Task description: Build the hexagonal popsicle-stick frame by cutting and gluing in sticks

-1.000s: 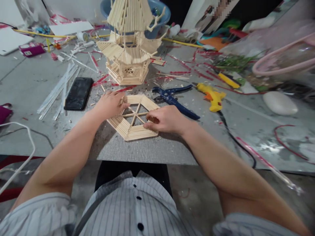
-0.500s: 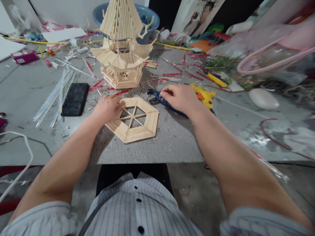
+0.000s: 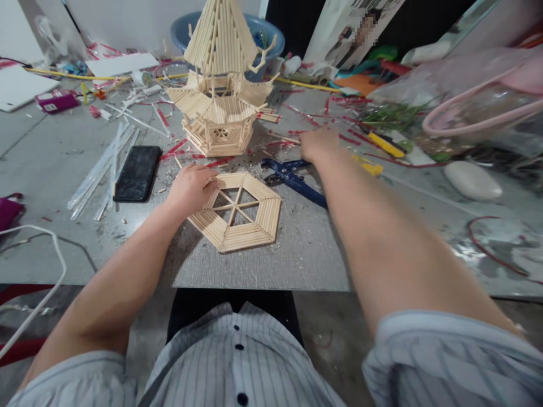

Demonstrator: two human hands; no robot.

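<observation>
My left hand is closed on the upper left edge of a flat hexagonal wooden-stick frame. Thin spokes cross the frame's open centre, and it lies on the table near the front edge. Farther out, my right hand has its fingers curled down at the right end of some thin wooden sticks. Whether a stick is between those fingers is hidden. Navy blue pliers lie just below the right hand, partly covered by the forearm. Behind the frame stands a pagoda model made of the same sticks.
A black phone and clear glue sticks lie at the left. A yellow glue gun is partly behind my right forearm. Farther right are a yellow cutter and a white oval object. A blue basin stands behind the pagoda.
My right hand has moved from over the pliers, away from me, to the thin sticks. The left hand stays on the frame. The whole view has shifted slightly.
</observation>
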